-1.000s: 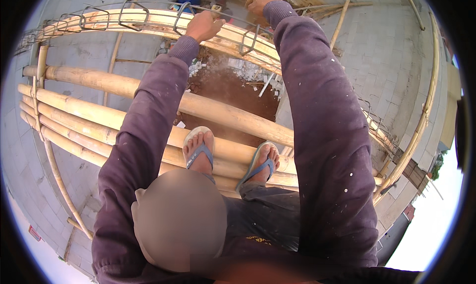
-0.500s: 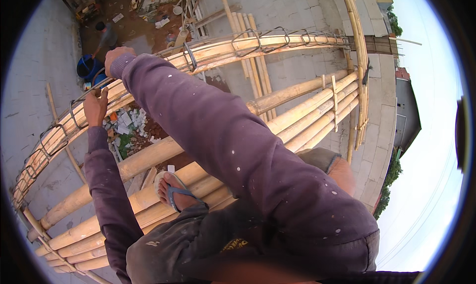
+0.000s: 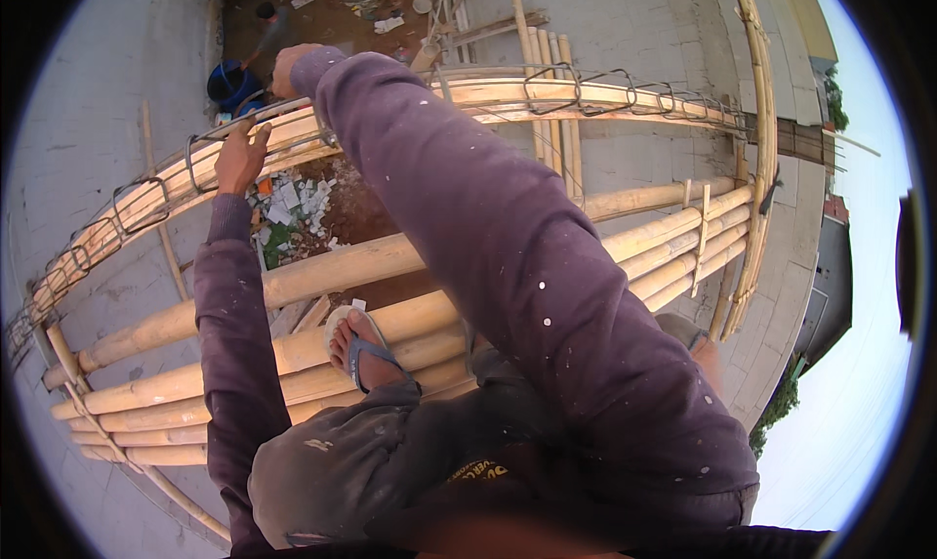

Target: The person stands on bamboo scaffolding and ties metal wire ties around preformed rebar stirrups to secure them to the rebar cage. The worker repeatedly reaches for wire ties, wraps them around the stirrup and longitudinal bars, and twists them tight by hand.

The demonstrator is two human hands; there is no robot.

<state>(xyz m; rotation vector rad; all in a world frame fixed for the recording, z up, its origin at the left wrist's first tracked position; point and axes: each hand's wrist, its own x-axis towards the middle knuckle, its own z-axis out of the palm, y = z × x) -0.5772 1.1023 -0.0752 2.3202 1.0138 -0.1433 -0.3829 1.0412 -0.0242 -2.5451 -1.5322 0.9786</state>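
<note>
A long pale wooden beam form (image 3: 478,92) with thin steel bars curves across in front of me, ringed by bent steel stirrups (image 3: 137,206). My left hand (image 3: 242,159) reaches up to it, thumb and fingers bent at the far edge by the bars; what they grip is partly hidden. Beyond that edge, to the right, my right hand (image 3: 293,69) is closed, its back toward me. Its fingers and anything in them are hidden. One stirrup (image 3: 324,124) stands beside my right sleeve, which covers the middle of the beam form.
My sandalled foot (image 3: 363,354) rests on bamboo poles (image 3: 146,391) lashed side by side. An upright bamboo post (image 3: 752,159) stands at right. Far below lie rubble (image 3: 293,203), a blue barrel (image 3: 230,85) and a person (image 3: 271,34). Grey block walls (image 3: 107,81) surround the drop.
The scene has shifted right and somewhat upward in view. Both hands keep close to the same stretch of beam form. A stirrup now shows left of my right forearm; earlier one showed beyond it.
</note>
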